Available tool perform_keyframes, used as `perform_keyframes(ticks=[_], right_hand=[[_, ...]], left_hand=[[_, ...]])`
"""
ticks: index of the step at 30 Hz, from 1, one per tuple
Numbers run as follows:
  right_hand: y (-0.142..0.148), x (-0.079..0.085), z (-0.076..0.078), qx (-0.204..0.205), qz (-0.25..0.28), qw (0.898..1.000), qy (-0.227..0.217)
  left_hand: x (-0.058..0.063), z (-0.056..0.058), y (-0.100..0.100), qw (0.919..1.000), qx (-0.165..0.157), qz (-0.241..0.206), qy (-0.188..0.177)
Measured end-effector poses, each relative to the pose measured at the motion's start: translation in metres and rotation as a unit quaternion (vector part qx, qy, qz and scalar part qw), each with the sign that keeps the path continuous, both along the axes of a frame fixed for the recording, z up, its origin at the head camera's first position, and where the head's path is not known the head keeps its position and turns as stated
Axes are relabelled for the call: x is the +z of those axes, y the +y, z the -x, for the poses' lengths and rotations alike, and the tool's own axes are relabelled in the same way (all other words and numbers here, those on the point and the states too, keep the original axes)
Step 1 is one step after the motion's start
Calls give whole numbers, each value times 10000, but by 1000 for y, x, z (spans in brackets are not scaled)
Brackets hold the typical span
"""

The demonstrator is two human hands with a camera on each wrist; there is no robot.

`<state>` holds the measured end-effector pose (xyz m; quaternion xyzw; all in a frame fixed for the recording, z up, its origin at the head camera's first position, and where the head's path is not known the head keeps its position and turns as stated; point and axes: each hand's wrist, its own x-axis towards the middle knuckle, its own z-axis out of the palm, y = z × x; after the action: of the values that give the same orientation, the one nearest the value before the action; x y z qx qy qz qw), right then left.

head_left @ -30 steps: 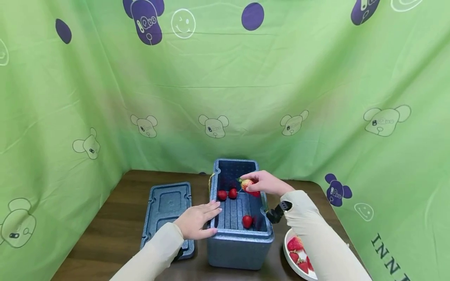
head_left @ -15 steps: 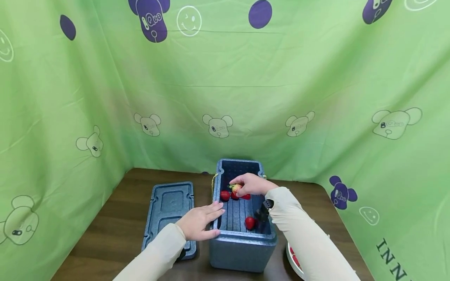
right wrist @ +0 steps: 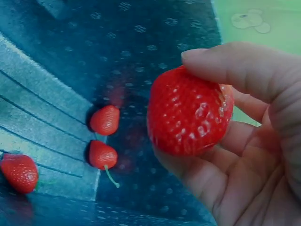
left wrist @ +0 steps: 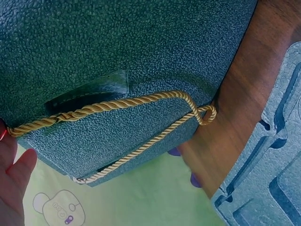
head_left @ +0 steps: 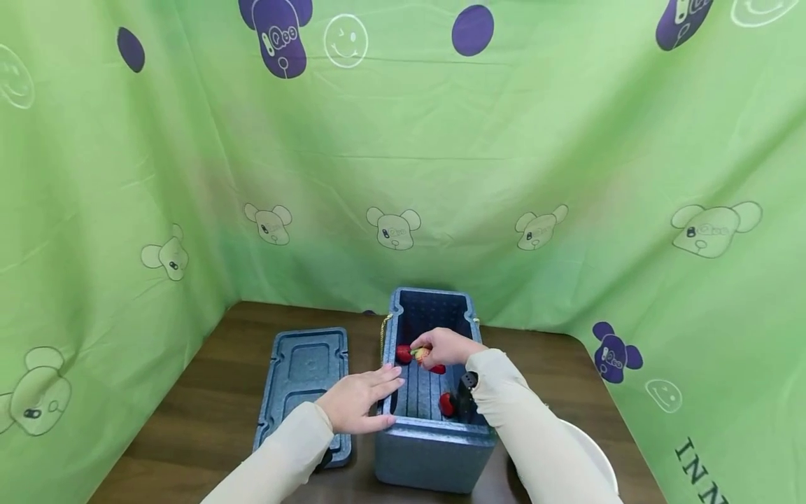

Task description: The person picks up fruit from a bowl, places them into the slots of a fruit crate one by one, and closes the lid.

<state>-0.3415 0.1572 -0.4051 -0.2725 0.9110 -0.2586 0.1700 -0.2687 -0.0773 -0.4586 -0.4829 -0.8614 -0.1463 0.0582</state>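
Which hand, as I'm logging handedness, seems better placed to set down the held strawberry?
Probably the right hand: it grips the strawberry above the box's floor, while the left hand rests on the rim.

- Green cloth [head_left: 441, 119], near right: dark letters "INN" [head_left: 695, 468], cut by frame edge.
- Purple bear [head_left: 281, 42], far left: white lettering starting "Q", rest unclear.
- Pale bears [head_left: 395, 231], far side: lettering too small to read.

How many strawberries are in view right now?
4: one strawberry in the right hand, and three inside the blue box: two close together, and a third apart. More may be hidden, as the right sleeve covers part of the white bowl.
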Motion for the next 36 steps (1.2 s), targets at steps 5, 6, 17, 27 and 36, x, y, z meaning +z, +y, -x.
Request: perform_keyframes(ticks=[5,6,17,27,36], right_hand=[[1,-17,1,-12,20,10000,10],[1,-21,1,14,-7,10000,39],[-1,-34,-2,124,-405,9989,222],[5,-18,-6,-200,-375,9991,-60],[19,14,-10,-175,-254,9995,110]], left_hand=[[-1,0,1,10000,-21,-45,20],[-2,0,0,10000,-16,-54,22],[-4,-3,0,9998,-15,-195,-84],[-1,-2,2,9999,-17,-123,-68],[0,-3,2,10000,25,-69,34]])
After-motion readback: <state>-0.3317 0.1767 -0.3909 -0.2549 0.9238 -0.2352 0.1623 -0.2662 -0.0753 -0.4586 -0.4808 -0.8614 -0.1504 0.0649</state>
